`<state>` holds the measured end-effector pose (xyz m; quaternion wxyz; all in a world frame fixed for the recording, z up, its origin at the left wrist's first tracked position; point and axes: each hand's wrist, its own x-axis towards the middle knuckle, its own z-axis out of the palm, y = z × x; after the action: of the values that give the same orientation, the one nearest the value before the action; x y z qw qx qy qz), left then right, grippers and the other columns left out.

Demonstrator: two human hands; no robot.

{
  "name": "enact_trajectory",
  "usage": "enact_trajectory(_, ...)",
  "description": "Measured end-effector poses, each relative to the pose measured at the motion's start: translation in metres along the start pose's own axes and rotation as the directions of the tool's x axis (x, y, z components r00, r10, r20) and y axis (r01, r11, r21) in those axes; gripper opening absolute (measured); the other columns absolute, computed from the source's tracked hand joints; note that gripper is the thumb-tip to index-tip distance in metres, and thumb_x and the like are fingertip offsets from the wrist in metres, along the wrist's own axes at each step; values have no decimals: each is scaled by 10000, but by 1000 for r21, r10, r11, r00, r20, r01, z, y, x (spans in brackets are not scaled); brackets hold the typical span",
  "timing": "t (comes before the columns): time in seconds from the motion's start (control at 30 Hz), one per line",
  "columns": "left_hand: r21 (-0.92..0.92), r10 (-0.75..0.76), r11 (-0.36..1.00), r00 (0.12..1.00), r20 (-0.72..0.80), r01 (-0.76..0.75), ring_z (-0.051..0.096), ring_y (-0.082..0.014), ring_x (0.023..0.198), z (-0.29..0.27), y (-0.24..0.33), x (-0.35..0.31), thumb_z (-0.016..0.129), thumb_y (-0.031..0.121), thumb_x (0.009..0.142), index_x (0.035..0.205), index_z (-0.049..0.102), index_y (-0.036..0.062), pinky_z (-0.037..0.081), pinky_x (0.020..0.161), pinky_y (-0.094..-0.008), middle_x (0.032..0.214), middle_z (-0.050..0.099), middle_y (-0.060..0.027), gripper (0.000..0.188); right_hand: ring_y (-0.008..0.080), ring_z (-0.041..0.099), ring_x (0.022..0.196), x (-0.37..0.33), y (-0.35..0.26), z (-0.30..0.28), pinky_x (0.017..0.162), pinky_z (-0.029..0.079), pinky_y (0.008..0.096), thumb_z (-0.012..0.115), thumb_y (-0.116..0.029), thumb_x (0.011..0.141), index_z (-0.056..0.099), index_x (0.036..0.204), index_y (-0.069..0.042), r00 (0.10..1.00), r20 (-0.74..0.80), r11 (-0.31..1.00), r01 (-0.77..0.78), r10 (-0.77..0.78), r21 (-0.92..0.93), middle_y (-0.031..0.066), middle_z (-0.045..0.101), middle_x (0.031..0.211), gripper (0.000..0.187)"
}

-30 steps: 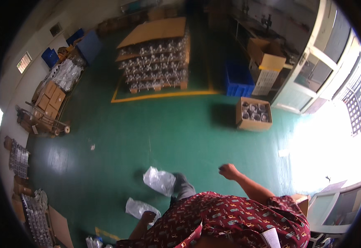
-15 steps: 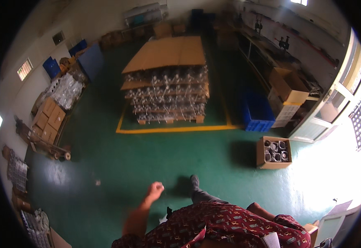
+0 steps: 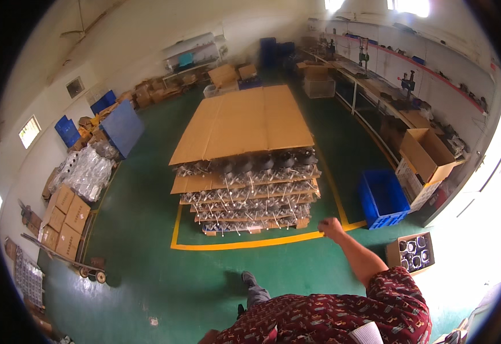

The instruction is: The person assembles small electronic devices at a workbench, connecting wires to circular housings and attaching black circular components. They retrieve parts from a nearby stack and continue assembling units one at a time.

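My right hand [image 3: 332,227] swings out ahead of me with its fingers curled in, and nothing shows in it. It hangs in the air, nearest in the picture to the yellow floor line [image 3: 262,243]. My left hand [image 3: 209,337] barely shows at the lower edge; its fingers are hidden. In front stands a layered stack of metal parts [image 3: 244,195] with thin pale rods sticking out, parted by cardboard sheets. A large cardboard sheet [image 3: 242,123] covers its top. One grey-trousered leg with a dark shoe [image 3: 249,279] steps forward on the green floor.
Right of the stack are a blue crate [image 3: 396,220], an open carton [image 3: 414,150] and a small box [image 3: 394,257] of metal parts. A workbench [image 3: 371,92] with presses lines the right wall. At left stands a hand truck [image 3: 61,252] by stacked cartons [image 3: 69,221].
The stack looks nearer as I walk forward. My right arm has swung out ahead, while my left hand has dropped back to the lower edge. The view has tilted up somewhat.
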<state>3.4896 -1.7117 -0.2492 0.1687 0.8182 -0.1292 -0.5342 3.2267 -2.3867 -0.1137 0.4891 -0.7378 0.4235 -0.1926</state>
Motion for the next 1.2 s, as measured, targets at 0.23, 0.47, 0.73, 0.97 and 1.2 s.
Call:
enact_trajectory(0.23,78,370,928,880,-296,-364,649,-247,734,-178,208,174,742,366,848,853,707,39,520,698,-430,760,680,-100,329,230,705,845,128,-113,50,730,610,409,676,-161,934,658,1059,-18,933,-44,751,-260,358,607,84,701,929,191)
enact_trajectory(0.47,-660,323,591,886,-333,-463,587,-162,813,-347,487,234,705,324,936,1108,620,117,571,696,-357,972,610,-17,282,228,646,770,247,-159,81,708,610,451,648,-102,926,607,966,-39,892,-54,365,-128,449,922,83,624,863,85)
enact_trajectory(0.73,-901,68,190,921,-385,-390,500,-146,802,-414,626,327,723,392,919,1102,538,150,566,839,-446,936,501,11,355,354,572,1055,376,-150,85,882,591,529,683,-148,890,519,1229,18,789,-72,184,-53,611,981,189,488,1170,411)
enact_trajectory(0.97,-964,-36,-58,966,-257,-259,566,-191,1042,-437,620,370,678,429,946,1203,546,110,558,871,-415,1220,552,-62,430,294,588,1000,397,-167,96,781,619,474,735,-180,898,546,1276,-21,688,26,81,-123,725,989,165,523,1174,451)
enact_trajectory(1.2,-951,180,-106,935,-307,-291,604,-120,672,-433,667,328,654,397,977,831,621,147,564,630,-303,740,633,23,291,269,593,700,402,-116,65,700,593,474,715,-186,918,554,1119,-47,769,76,-40,-65,635,997,130,540,957,293)
